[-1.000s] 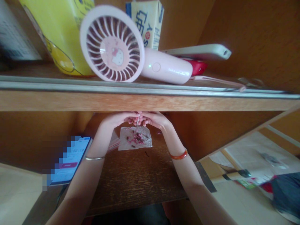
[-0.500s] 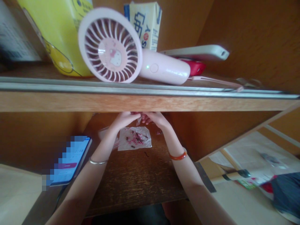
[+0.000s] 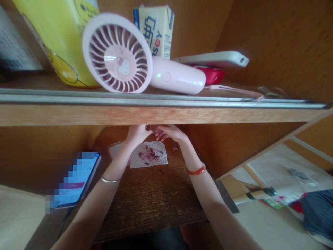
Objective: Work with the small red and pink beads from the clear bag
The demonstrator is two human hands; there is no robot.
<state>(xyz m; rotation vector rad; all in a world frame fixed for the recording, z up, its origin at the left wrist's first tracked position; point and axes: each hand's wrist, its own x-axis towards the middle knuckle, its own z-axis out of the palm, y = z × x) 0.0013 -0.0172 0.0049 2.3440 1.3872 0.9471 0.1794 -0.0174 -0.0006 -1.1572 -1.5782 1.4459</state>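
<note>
Both hands reach under the shelf's front edge, which hides part of them. My left hand [image 3: 139, 133] is closed in a pinch, its thumb pointing right and its other fingers mostly out of sight. Close beside it, my right hand [image 3: 168, 132] has its fingers bent toward the left one; its lower fingers curl loosely. What the fingertips hold is too small or hidden to make out. Below them a white sheet [image 3: 134, 161] lies on the desk, with pink beads [image 3: 148, 151] and small dark pieces scattered on it.
Above the hands runs a shelf edge [image 3: 166, 115], bearing a pink handheld fan [image 3: 179, 76], a soy drink carton [image 3: 165, 33] and a yellow container [image 3: 70, 52]. A phone [image 3: 78, 185] leans at the left. Few pink beads [image 3: 176, 148] lie right of the sheet.
My left hand has turned slightly, its thumb now more curled. The right fingers have shifted a little left and spread. A clear scrap seen between the hands no longer shows.
</note>
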